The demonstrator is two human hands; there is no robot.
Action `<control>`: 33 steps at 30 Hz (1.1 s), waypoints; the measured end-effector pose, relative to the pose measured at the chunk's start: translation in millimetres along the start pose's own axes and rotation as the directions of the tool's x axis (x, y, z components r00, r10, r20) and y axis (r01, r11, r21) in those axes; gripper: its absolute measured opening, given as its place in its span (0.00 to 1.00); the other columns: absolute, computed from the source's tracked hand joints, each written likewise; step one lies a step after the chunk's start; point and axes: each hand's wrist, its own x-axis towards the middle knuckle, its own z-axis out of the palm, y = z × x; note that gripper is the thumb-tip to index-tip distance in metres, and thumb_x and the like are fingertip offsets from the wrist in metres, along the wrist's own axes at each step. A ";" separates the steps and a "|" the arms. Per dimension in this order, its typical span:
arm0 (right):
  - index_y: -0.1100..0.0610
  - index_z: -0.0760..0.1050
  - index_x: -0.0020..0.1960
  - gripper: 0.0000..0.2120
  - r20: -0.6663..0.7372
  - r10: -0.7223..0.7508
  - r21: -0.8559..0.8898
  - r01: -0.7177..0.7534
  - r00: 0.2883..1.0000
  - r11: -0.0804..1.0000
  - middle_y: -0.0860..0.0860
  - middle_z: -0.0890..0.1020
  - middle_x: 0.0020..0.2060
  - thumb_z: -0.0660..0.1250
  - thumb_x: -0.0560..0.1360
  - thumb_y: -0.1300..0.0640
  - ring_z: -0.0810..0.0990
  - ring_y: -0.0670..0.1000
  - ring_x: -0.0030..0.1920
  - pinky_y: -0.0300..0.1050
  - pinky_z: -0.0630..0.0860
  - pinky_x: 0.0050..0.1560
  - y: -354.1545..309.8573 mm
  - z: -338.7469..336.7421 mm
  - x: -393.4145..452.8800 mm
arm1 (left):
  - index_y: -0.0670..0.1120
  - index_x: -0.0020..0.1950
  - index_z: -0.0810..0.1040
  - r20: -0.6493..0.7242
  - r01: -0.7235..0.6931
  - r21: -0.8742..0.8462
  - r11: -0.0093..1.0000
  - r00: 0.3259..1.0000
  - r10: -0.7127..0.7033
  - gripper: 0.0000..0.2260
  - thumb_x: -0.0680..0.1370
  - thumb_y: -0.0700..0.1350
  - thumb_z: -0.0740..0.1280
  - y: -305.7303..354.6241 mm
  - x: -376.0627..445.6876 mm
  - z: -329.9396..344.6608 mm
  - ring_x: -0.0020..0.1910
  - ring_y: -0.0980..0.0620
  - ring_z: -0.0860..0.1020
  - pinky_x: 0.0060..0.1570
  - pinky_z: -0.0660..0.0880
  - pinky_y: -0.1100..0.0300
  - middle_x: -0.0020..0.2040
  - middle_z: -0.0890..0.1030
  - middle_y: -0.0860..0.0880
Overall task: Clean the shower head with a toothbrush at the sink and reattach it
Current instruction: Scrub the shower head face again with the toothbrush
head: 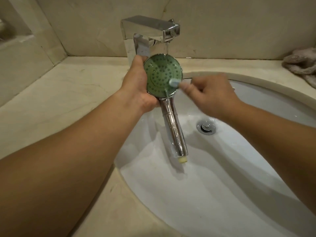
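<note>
- The shower head [162, 76] is up over the back of the sink [256, 194], green nozzle face turned toward me, its top edge under the thin stream from the faucet [147, 35].
- My left hand [138, 82] cups the shower head from behind and the left side, fingers curled round the rim, thumb out of sight behind it.
- The chrome handle slants down toward me over the basin, its pale threaded end hanging free above the white bowl.
- The toothbrush [174, 82] has its bristle head pressed on the lower right part of the green face; motion blurs it.
- My right hand [213, 93] pinches the toothbrush handle, fingers bunched tight round it; the handle itself is almost wholly hidden by them.
- Water runs down the face and drips off near the neck.
- The drain [206, 128] sits in the bowl to the right of the chrome handle, below my right wrist.
- The faucet body stands just behind my left fingers, nearly touching them.
- A crumpled cloth [301, 65] lies on the beige counter [51, 103] at the far right, well apart from my hands.
</note>
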 end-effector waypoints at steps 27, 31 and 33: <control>0.55 0.69 0.30 0.32 -0.148 0.131 -0.109 -0.148 0.980 0.983 0.49 0.71 0.25 0.50 0.77 0.29 0.73 0.57 0.35 0.52 0.66 0.47 -16.2 -2.4 25.9 | 0.45 0.56 0.83 0.041 -0.066 0.075 0.995 0.997 0.063 0.19 0.81 0.58 0.62 -6.7 8.2 3.4 0.44 0.42 0.87 0.43 0.83 0.45 0.50 0.87 0.43; 0.53 0.70 0.32 0.31 -0.104 0.039 -0.226 -0.062 0.994 0.972 0.48 0.73 0.27 0.48 0.78 0.30 0.70 0.54 0.34 0.53 0.64 0.53 -23.6 4.8 24.4 | 0.43 0.67 0.81 0.061 -0.057 0.096 0.994 0.997 0.051 0.25 0.82 0.60 0.61 -7.9 10.7 1.9 0.51 0.40 0.87 0.47 0.83 0.44 0.55 0.87 0.41; 0.53 0.69 0.32 0.32 -0.156 0.140 -0.195 -0.169 0.978 0.966 0.49 0.73 0.27 0.48 0.77 0.29 0.71 0.56 0.36 0.53 0.66 0.53 -24.4 -0.9 30.6 | 0.44 0.68 0.81 0.072 -0.071 0.093 0.993 0.995 0.065 0.24 0.82 0.58 0.60 -7.5 10.6 2.1 0.54 0.40 0.86 0.52 0.83 0.42 0.56 0.87 0.41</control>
